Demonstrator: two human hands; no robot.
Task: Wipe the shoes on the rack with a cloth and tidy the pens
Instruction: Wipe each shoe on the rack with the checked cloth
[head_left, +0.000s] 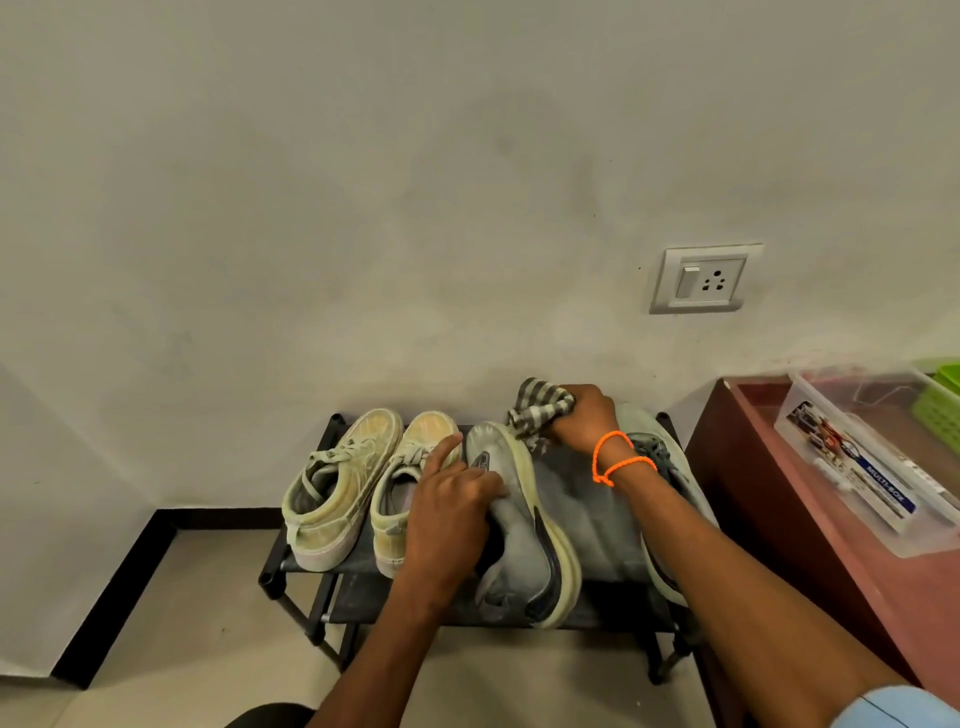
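Facing pale wall (415, 182), black rack (337, 566)

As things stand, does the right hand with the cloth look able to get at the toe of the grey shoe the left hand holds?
Probably yes. The right hand grips the striped cloth right beside the grey shoe, with nothing between them; the left hand holds it further back.

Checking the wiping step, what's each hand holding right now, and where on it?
The left hand grips the grey shoe at its collar, tilted on its side. The right hand holds the bunched striped cloth by one end.
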